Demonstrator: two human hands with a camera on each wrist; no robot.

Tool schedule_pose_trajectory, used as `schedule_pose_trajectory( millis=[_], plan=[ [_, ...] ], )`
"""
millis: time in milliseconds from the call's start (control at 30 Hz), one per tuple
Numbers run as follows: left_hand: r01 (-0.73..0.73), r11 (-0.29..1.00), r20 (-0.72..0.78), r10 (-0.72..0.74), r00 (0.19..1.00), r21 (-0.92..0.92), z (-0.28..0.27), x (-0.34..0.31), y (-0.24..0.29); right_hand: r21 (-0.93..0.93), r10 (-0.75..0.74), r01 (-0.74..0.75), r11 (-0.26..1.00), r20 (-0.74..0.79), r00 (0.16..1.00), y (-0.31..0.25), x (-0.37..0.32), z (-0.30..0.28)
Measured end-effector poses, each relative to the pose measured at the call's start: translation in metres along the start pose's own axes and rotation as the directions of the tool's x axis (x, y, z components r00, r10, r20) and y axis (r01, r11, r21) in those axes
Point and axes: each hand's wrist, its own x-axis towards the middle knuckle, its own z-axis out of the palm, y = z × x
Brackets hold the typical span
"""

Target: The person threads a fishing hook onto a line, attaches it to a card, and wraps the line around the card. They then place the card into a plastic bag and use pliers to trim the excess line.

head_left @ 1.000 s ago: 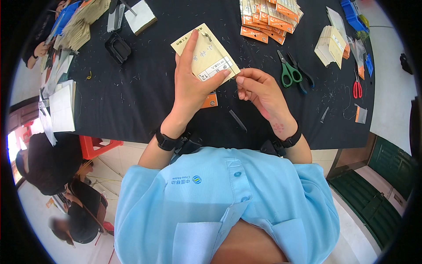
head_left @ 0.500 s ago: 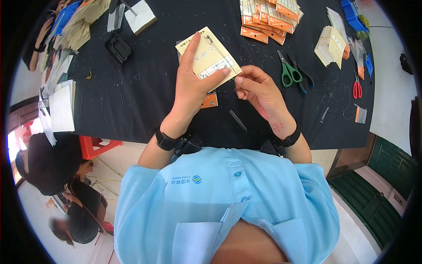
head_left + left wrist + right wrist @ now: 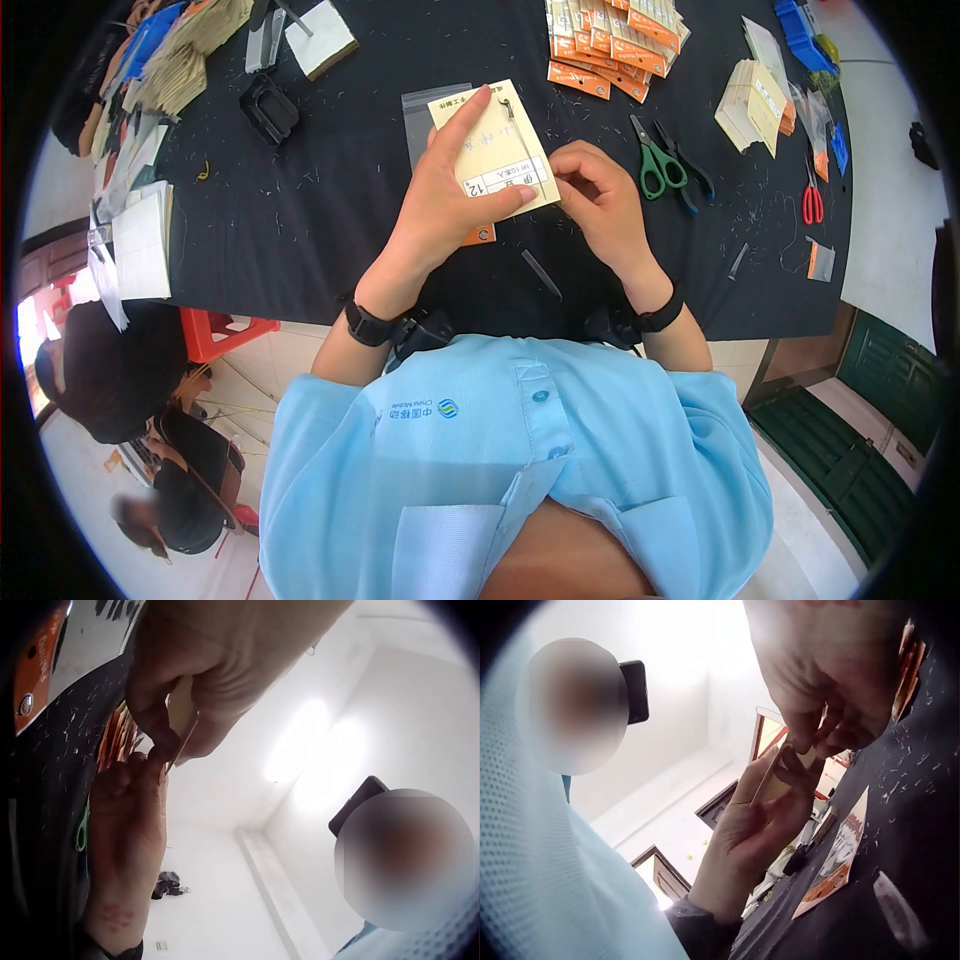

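Note:
My left hand (image 3: 440, 205) grips a cream printed card (image 3: 500, 150), thumb across its front and index finger stretched along its left side. A small dark fish hook (image 3: 507, 108) lies on the card near its top, with a thin line running down from it. My right hand (image 3: 605, 215) has curled fingers and pinches the card's right edge; its fingertips are partly hidden. In the right wrist view, both hands meet at the card (image 3: 769, 776). Below the card on the table lies a clear packet (image 3: 420, 112) with an orange end (image 3: 482, 235).
Green-handled scissors (image 3: 662, 170) and dark pliers (image 3: 690, 165) lie to the right. Orange-ended packets (image 3: 610, 45) are piled at the back. More cards (image 3: 748, 105), red scissors (image 3: 812, 200), a black tray (image 3: 268, 110) and a plastic strip (image 3: 541, 274) rest on the black cloth.
The card and left hand have moved right and slightly toward me, turning more upright and uncovering more of the clear packet. My right hand has shifted up along the card's right edge.

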Motion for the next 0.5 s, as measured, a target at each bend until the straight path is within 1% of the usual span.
schedule_pose_trajectory(
  millis=[33, 100, 167, 233, 267, 333, 367, 433, 500],
  plan=[
    [-0.011, 0.998, 0.011, 0.01, 1.0, 0.054, -0.001, 0.0, 0.0, 0.0, 0.0, 0.0, 1.0, 0.0, 1.0, 0.0, 0.001, -0.001],
    [-0.015, 0.997, 0.021, 0.013, 1.0, 0.076, -0.001, -0.001, -0.001, -0.061, -0.078, 0.078, 0.995, -0.005, 0.997, 0.001, 0.002, -0.002],
    [-0.019, 0.995, 0.032, 0.016, 0.999, 0.098, -0.002, -0.001, 0.0, -0.096, -0.094, 0.093, 0.991, -0.008, 0.996, -0.001, 0.003, -0.003],
    [-0.028, 0.979, 0.062, 0.016, 0.998, 0.203, -0.002, -0.002, 0.004, -0.131, -0.111, 0.109, 0.985, -0.009, 0.994, 0.0, 0.004, -0.003],
    [-0.028, 0.979, 0.062, 0.016, 0.998, 0.204, -0.002, -0.003, 0.006, -0.145, -0.119, 0.116, 0.983, -0.007, 0.993, 0.001, 0.004, -0.003],
    [0.039, 0.985, 0.088, -0.054, 0.995, 0.168, -0.001, -0.003, 0.011, -0.16, -0.126, 0.123, 0.979, -0.005, 0.992, 0.003, 0.004, -0.004],
    [0.039, 0.985, 0.089, -0.054, 0.995, 0.168, -0.001, -0.003, 0.01, -0.168, -0.119, 0.117, 0.979, -0.004, 0.993, 0.003, 0.005, -0.004],
    [-0.038, 0.973, 0.126, 0.009, 0.992, 0.226, -0.002, -0.003, 0.006, -0.176, -0.112, 0.11, 0.978, -0.004, 0.994, 0.006, 0.005, -0.005],
    [-0.034, 0.971, 0.134, 0.002, 0.991, 0.235, -0.001, -0.003, 0.005, -0.144, -0.092, 0.089, 0.986, -0.015, 0.996, 0.009, 0.006, -0.005]
  ],
)
